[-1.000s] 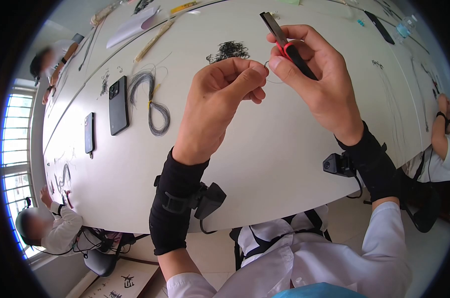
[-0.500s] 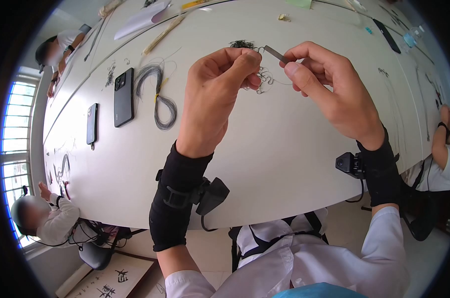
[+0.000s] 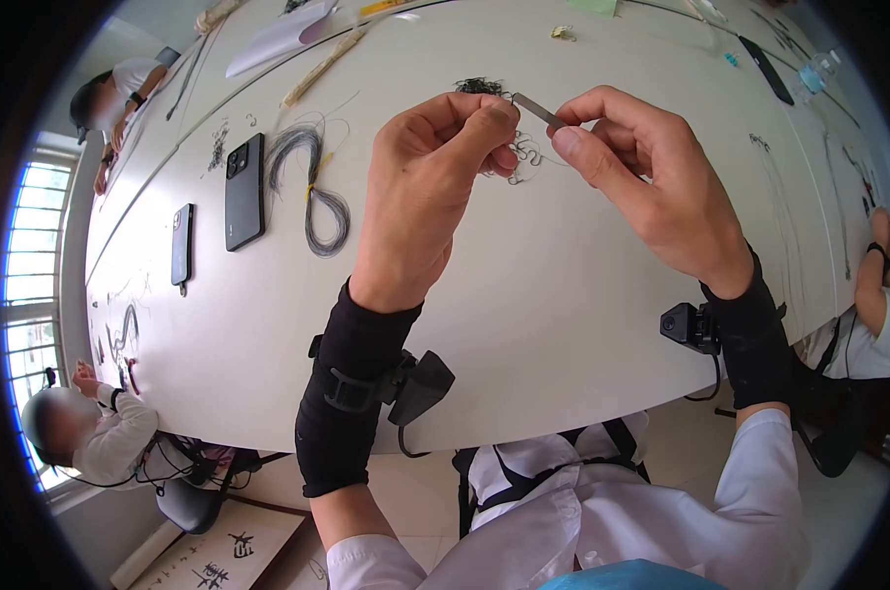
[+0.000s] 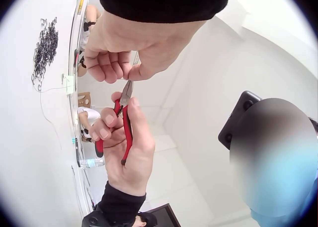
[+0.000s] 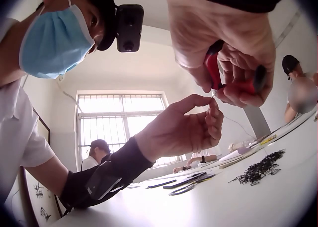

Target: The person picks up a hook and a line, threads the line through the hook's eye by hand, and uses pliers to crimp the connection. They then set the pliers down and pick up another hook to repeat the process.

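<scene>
My left hand [image 3: 420,187] pinches a small dark wire hook [image 3: 514,97] between thumb and forefinger; most of it is hidden by the fingertips. In my right hand [image 3: 651,182] is a pair of pliers [image 3: 537,109] with red and black handles, which show best in the left wrist view as pliers [image 4: 127,130]. Their narrow metal jaws reach right up to the left fingertips. A thin line trails from the pinched fingers. Behind the hands on the white table [image 3: 523,324] lies a tangled pile of dark wire hooks [image 3: 476,87].
Left of my hands are a coiled bundle of grey line [image 3: 325,221], a large black phone [image 3: 245,192] and a smaller phone [image 3: 181,246]. A bound bundle of pale strands [image 3: 322,69] and paper [image 3: 278,39] lie farther back. A bottle [image 3: 816,73] stands far right. Other people sit around the table.
A second ago the pliers pointed away, up and left. My right hand has since turned them so the jaws meet the left fingertips. Over the last half second both hands barely moved.
</scene>
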Motion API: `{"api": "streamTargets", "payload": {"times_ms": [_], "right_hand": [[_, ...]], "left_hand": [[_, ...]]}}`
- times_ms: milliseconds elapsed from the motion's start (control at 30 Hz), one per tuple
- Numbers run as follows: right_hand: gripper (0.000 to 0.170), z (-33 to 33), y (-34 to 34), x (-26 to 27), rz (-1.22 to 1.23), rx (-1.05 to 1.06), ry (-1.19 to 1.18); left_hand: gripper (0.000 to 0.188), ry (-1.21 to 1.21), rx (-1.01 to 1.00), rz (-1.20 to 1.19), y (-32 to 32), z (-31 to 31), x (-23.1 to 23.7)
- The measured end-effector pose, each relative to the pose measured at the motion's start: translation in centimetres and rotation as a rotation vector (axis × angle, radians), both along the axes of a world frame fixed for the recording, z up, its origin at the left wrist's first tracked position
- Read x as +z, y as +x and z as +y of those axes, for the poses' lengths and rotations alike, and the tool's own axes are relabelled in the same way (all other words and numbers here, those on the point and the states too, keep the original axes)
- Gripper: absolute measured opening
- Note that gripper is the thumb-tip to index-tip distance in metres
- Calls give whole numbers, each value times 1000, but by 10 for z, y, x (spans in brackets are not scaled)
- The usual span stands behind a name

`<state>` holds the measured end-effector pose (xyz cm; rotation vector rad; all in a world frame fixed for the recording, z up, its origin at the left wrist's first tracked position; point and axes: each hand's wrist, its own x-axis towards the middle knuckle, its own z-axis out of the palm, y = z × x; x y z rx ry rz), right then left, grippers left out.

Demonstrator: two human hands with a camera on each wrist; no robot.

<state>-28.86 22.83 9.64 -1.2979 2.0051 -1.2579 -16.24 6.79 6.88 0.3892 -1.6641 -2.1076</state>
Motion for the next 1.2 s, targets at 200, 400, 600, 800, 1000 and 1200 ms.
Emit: {"api": "streamTargets", "payload": {"times_ms": [200,400,600,800,1000,1200], "right_hand": [[25,0,1,0,21,-2,9],[25,1,3,-3,12,-3,-25],[21,-1,2,-3,13,-13,-35],[30,-4,-7,-10,-155,-76,-261],[36,-2,-9,-7,-280,-33,-187],[37,-2,-13,-10,-362,8,-187]], "left_hand": [[15,11,-10,9,0,-1,-1],[15,39,-35,21,1,-2,-1],[15,100,-56,34,1,-2,-2],[17,122,-148,-11,-1,5,-3],[17,106,-202,-39,-1,10,-2],[19,92,-230,-28,-1,11,0]]}}
